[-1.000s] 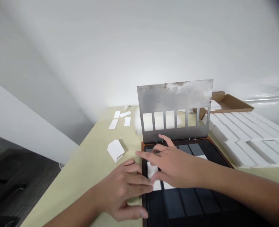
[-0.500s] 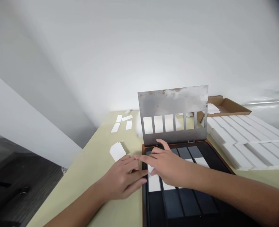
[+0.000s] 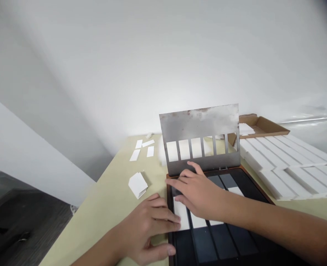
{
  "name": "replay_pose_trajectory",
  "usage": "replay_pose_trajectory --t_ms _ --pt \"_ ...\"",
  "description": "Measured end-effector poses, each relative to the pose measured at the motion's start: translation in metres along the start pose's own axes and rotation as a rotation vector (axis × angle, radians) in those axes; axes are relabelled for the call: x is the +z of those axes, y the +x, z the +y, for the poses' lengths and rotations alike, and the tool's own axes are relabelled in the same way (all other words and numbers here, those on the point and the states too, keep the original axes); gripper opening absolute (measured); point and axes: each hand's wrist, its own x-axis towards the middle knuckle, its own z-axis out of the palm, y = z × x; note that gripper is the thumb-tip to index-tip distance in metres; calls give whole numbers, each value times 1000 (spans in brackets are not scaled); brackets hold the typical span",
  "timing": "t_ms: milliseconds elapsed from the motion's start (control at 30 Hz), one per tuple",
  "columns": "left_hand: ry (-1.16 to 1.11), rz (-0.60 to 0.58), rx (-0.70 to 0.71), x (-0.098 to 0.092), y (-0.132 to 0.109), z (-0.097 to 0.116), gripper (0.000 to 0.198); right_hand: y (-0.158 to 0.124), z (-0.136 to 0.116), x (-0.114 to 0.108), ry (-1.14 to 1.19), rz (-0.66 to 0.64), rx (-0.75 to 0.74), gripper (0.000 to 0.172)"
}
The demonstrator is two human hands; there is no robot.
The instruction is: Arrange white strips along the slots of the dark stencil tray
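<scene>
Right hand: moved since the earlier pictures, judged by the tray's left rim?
Yes, rightward: the right hand now stops at the tray's left rim, not past it.

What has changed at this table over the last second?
The left hand has slid down from beside the folded white paper to the left edge of the dark tray. The right hand has eased back, showing more of the white strip. Nothing was visibly picked up. The metal stencil plate still stands behind the tray.

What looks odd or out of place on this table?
The slotted metal plate looks odd: its upper part is blotched with brown and whitish stains. A folded white paper also lies loose on the table, apart from the flat white strips.
</scene>
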Motion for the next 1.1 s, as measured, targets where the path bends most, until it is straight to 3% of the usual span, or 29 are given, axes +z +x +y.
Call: replay_pose_trajectory --t_ms 100,267,467,600,700,800,1100 --pt "-14 -18 -20 0 -3 -1 45 0 3 6 -121 35 94 49" --pt "-19 -20 -30 1 -3 1 47 -3 3 14 -158 -9 88 47" --pt "-19 -30 -39 2 -4 0 47 -1 -7 4 32 -76 112 20" --pt "-42 -14 -37 3 -3 0 47 1 -9 1 45 -80 137 34" --pt "-62 -7 -37 3 -4 0 47 1 -8 4 35 -100 112 12" --pt "-26 19 -55 4 -6 -2 44 -1 -7 9 -13 -115 61 20" --pt "-19 -1 -62 6 -10 -9 46 -5 -7 12 -158 -170 -70 5"
